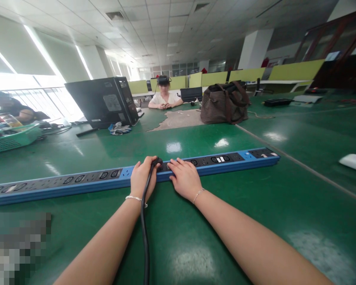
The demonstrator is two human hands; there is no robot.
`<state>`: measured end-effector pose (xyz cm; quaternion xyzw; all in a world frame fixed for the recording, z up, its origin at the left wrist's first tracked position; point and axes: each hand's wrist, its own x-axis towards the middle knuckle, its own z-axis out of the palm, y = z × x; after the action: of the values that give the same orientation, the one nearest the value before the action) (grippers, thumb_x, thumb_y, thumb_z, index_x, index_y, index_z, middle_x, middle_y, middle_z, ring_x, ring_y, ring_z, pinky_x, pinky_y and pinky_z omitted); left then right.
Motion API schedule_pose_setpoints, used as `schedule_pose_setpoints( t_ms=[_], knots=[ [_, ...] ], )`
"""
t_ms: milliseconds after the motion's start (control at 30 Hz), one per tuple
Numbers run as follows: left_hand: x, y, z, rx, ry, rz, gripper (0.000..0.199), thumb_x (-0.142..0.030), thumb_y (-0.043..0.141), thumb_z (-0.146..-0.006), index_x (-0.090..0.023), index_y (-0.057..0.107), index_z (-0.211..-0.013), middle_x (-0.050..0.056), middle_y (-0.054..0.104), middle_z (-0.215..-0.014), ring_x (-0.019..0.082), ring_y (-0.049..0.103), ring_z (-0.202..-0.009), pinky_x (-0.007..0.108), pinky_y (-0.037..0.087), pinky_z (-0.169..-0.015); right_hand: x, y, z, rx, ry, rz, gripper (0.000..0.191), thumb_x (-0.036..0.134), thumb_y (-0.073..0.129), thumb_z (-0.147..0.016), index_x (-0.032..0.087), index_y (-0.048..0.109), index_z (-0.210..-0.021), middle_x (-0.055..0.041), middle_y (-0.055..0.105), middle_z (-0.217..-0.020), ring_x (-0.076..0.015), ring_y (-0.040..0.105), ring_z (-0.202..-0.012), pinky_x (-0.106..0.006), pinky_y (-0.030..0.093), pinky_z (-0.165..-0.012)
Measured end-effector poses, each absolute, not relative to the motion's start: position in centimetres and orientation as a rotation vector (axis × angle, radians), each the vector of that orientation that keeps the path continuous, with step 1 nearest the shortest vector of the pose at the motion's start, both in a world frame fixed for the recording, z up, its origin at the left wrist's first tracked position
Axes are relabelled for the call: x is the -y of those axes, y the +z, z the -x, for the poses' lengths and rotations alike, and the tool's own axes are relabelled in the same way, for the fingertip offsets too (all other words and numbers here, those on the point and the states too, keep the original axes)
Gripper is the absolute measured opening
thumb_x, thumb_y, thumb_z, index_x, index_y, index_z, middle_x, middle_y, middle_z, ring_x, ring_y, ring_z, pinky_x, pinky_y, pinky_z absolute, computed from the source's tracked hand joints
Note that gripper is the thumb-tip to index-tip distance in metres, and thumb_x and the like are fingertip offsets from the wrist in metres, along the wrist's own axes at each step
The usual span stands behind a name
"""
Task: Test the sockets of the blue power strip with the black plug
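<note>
A long blue power strip (91, 189) with black socket sections lies across the green table in front of me. My left hand (142, 176) is closed around a black power plug (158, 161) at the strip's middle. From the plug a thick black cord (145, 233) runs down between my forearms toward me. Whether the plug's pins sit in a socket is hidden by my fingers. Just right of it, my right hand (184, 176) rests on the strip with its fingers stretched over the top face.
Further back on the green table (240, 221) stand a black computer case (106, 101), a pair of gloves (119, 128) and a brown bag (222, 103). A green basket (14, 138) is at left. A person (164, 99) sits opposite; another is at far left. A white object (354, 162) lies right.
</note>
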<state>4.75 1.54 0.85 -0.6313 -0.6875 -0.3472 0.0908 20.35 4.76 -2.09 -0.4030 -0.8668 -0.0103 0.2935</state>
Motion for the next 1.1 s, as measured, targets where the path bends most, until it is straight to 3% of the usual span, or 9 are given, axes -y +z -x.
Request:
schedule_pose_setpoints(
  t_ms=[167, 600, 800, 1100],
  knots=[
    [-1.5, 0.5, -4.5, 1.909, -0.87, 1.871, 0.024, -0.032, 0.043, -0.088, -0.022, 0.056, -0.105, 0.004, 0.071, -0.091, 0.019, 0.066, -0.081, 0.04, 0.035, -0.1, -4.8, -2.1, -20.3, 2.305, -0.014, 1.074, 0.042, 0.025, 0.053, -0.082, 0.018, 0.054, -0.124, -0.0049, 0.052, -0.133, -0.0233, 0.04, -0.125, -0.04, 0.027, -0.103],
    [-0.6, 0.2, -4.6, 1.656, -0.679, 1.951, 0.028, -0.03, 0.036, -0.091, -0.019, 0.055, -0.109, 0.008, 0.07, -0.099, 0.021, 0.066, -0.089, 0.05, 0.022, -0.106, -4.7, -2.1, -20.3, 2.304, -0.009, 1.071, 0.044, 0.025, 0.052, -0.082, 0.018, 0.053, -0.125, -0.0046, 0.052, -0.133, -0.0233, 0.04, -0.125, -0.04, 0.027, -0.103],
    [-0.7, -0.1, -4.5, 1.667, -0.706, 1.94, 0.028, -0.03, 0.037, -0.091, -0.019, 0.056, -0.108, 0.007, 0.071, -0.095, 0.021, 0.067, -0.085, 0.049, 0.026, -0.105, -4.2, -1.7, -20.2, 2.312, 0.001, 1.072, 0.057, 0.022, 0.049, -0.083, 0.023, 0.037, -0.138, -0.0021, 0.047, -0.138, -0.0227, 0.037, -0.127, -0.04, 0.027, -0.102],
    [-0.6, -1.3, -3.7, 1.681, -0.791, 2.014, 0.033, -0.018, 0.038, -0.087, -0.018, 0.054, -0.116, 0.008, 0.069, -0.106, 0.017, 0.067, -0.089, 0.039, 0.037, -0.101, -3.5, -1.5, -19.7, 2.389, 0.033, 0.928, 0.053, 0.017, 0.042, -0.084, 0.018, 0.037, -0.137, -0.0041, 0.035, -0.146, -0.0192, 0.027, -0.134, -0.041, 0.024, -0.106]
  ],
)
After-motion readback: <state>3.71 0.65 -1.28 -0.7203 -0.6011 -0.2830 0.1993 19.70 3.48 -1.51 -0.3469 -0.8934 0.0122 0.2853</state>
